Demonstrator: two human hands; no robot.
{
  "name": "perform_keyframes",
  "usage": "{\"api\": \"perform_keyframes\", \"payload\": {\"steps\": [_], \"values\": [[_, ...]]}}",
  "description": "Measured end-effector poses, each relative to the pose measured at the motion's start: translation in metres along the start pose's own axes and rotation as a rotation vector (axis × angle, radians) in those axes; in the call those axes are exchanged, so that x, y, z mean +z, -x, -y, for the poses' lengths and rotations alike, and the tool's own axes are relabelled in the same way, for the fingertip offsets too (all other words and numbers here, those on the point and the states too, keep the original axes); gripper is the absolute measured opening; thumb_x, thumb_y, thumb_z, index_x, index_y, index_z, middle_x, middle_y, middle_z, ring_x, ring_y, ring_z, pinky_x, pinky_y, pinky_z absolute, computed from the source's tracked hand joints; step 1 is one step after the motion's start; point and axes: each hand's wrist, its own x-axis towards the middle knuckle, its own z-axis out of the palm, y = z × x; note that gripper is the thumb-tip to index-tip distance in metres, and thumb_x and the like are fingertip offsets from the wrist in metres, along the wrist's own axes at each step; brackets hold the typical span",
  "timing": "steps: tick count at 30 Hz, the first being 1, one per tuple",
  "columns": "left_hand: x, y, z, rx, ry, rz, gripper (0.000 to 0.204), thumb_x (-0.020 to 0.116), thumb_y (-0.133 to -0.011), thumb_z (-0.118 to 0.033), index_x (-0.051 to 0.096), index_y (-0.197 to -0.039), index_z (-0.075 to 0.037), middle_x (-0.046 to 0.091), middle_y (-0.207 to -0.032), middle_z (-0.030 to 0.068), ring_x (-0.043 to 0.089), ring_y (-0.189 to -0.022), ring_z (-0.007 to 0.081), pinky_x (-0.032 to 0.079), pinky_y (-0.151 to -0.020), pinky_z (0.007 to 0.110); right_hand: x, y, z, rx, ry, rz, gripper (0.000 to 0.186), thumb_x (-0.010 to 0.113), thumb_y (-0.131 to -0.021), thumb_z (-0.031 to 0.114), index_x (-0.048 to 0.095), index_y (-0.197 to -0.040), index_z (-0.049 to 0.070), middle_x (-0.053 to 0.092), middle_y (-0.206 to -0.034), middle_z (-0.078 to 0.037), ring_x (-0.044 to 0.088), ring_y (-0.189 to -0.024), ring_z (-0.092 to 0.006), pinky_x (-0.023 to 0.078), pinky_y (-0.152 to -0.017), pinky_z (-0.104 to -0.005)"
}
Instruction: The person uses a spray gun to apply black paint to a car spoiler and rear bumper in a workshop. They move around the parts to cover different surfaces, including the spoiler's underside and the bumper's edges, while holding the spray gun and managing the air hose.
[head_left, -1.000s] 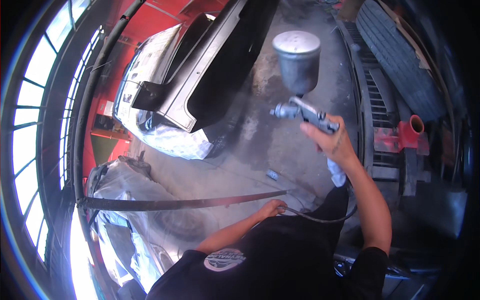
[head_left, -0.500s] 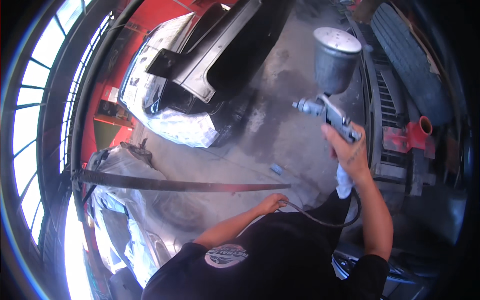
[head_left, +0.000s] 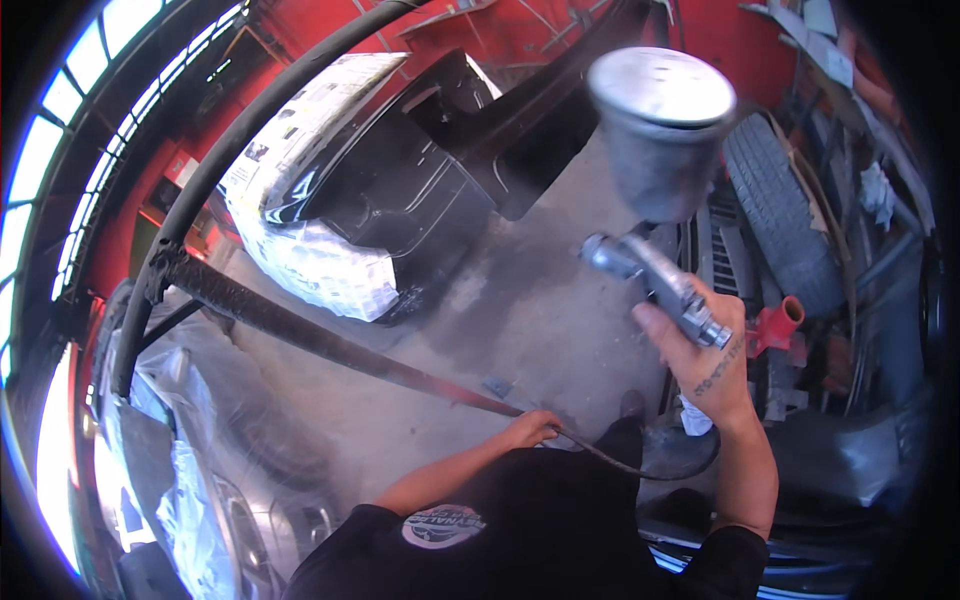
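Observation:
My right hand (head_left: 715, 370) is wrapped round the handle of a metal spray gun (head_left: 660, 285), held up at the right with its nozzle toward the left. A grey paint cup (head_left: 655, 165) with a pale lid sits on top of the gun. Pinched in my left hand (head_left: 533, 430), close to my waist, is a dark air hose (head_left: 640, 472) that loops across to below my right hand. Ahead and left of the gun stand glossy black car body panels (head_left: 400, 185). Masking paper (head_left: 320, 275) covers the panels' near and left edges.
A dark metal bar (head_left: 330, 345) crosses from the left frame toward my waist. Plastic sheeting (head_left: 190, 450) drapes something at lower left. On the right are a tyre (head_left: 775, 200), a red pipe-like part (head_left: 778, 322) and scrap. A red wall (head_left: 720, 45) stands behind.
My view has tilted up and turned, showing more of the red wall and the tyre. The spray gun appears larger, its body lower in view. Both hands keep their holds.

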Motion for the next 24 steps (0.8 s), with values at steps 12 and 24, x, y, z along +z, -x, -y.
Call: {"api": "perform_keyframes", "payload": {"steps": [12, 24], "values": [[-0.004, 0.010, -0.021, 0.148, 0.066, -0.002, 0.029, 0.073, -0.089, -0.014, 0.073, -0.115, -0.002, 0.074, -0.110, 0.0198, 0.069, -0.108, 0.0371, 0.053, -0.095, 0.046, 0.028, 0.021, 0.061, 0.094, -0.081, 0.131, 0.022, 0.079, -0.092, 0.015, 0.072, -0.104, -0.002, 0.061, -0.065, 0.002, 0.057, -0.053, -0.0052, 0.043, -0.050, -0.0250], [-0.022, -0.019, -0.068, 0.075, 0.180, -0.067, 0.031, 0.071, -0.094, -0.016, 0.072, -0.121, 0.001, 0.075, -0.116, 0.0193, 0.069, -0.114, 0.0341, 0.052, -0.101, 0.044, 0.005, -0.105, 0.122, -0.079, 0.065, -0.098, 0.036, 0.075, -0.097, 0.034, 0.073, -0.089, -0.001, 0.067, -0.072, -0.003, 0.056, -0.047, -0.0068, 0.042, -0.043, -0.0247]]}}
